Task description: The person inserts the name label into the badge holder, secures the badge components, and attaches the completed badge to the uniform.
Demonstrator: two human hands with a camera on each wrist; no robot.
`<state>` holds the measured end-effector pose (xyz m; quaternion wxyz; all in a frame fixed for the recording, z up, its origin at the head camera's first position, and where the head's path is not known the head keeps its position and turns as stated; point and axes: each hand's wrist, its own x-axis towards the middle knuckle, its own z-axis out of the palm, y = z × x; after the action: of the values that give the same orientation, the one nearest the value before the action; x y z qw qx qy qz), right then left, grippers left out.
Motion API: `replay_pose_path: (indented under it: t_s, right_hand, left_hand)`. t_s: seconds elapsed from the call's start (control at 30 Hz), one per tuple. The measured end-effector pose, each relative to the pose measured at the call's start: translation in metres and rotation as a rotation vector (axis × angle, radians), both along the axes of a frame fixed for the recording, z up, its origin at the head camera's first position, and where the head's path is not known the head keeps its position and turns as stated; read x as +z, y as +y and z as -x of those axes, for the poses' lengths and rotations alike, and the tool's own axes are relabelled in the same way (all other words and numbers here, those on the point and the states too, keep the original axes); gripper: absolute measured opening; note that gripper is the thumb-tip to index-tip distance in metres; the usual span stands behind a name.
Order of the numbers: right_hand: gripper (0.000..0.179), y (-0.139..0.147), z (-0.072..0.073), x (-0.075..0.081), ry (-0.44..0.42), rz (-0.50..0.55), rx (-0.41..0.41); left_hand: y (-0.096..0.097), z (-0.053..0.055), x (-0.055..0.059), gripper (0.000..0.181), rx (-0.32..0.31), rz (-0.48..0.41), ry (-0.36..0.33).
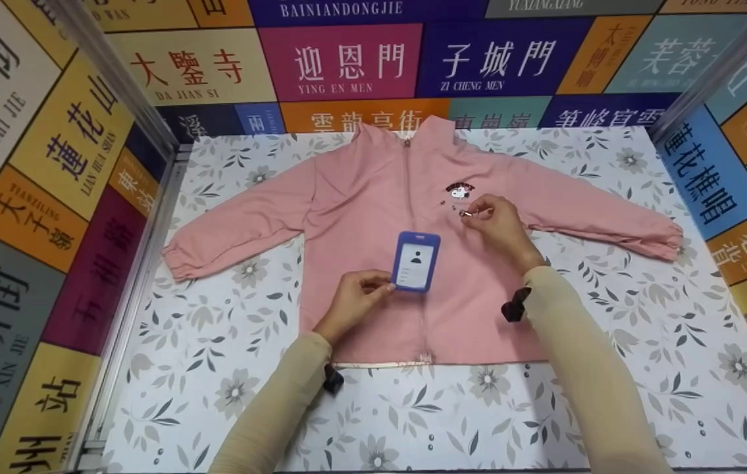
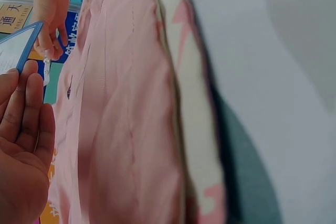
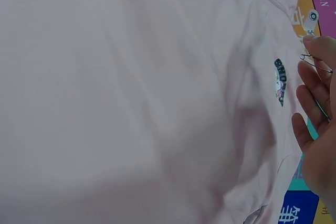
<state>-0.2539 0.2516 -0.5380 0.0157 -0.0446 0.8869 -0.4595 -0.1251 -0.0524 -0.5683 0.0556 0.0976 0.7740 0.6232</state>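
A pink zip-up jacket (image 1: 353,224) lies flat with its sleeves spread and a small printed emblem (image 1: 459,191) on its chest. Above the jacket front, my left hand (image 1: 355,297) pinches a blue ID badge holder (image 1: 416,262) by its lower left corner; a card with a figure icon shows in it. Near the emblem, my right hand (image 1: 497,227) pinches a small metal badge clip (image 1: 468,214). The right wrist view shows its safety pin (image 3: 315,63) between the fingers and a clear snap strap (image 3: 312,22) beyond the thumb. The pin looks apart from the cloth.
Beneath the jacket is a white floral-patterned tabletop (image 1: 235,395). Coloured panels with large characters (image 1: 340,62) stand along the back and both sides. Metal frame posts (image 1: 126,72) rise at the back corners.
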Motion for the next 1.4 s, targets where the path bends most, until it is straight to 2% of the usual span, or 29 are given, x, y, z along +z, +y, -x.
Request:
replay_pose_path:
  t_s: [0.23, 0.5, 0.7, 0.83, 1.07, 1.4]
  right_hand:
    - [0.023, -0.005, 0.005, 0.005, 0.057, 0.060, -0.002]
    - [0.027, -0.012, 0.007, 0.010, 0.023, 0.193, -0.041]
    - [0.019, -0.016, 0.008, 0.010, 0.039, 0.334, 0.008]
    - [0.019, -0.021, 0.001, 0.018, 0.015, 0.405, 0.043]
    - [0.019, -0.027, -0.009, 0.032, 0.013, 0.442, 0.048]
    - [0.017, -0.035, -0.010, 0.041, -0.015, 0.479, 0.079]
  left_hand:
    - [-0.001, 0.000, 0.001, 0.020, -0.005, -0.001, 0.026]
    - [-0.001, 0.000, 0.001, 0.020, -0.013, 0.022, 0.052]
    - [-0.001, 0.000, 0.001, 0.020, -0.011, 0.021, 0.034]
    - [-0.001, 0.000, 0.000, 0.020, -0.008, 0.018, 0.025]
    - [0.000, 0.002, -0.002, 0.019, 0.003, 0.002, 0.024]
    - [0.001, 0.002, -0.001, 0.019, -0.002, 0.019, 0.036]
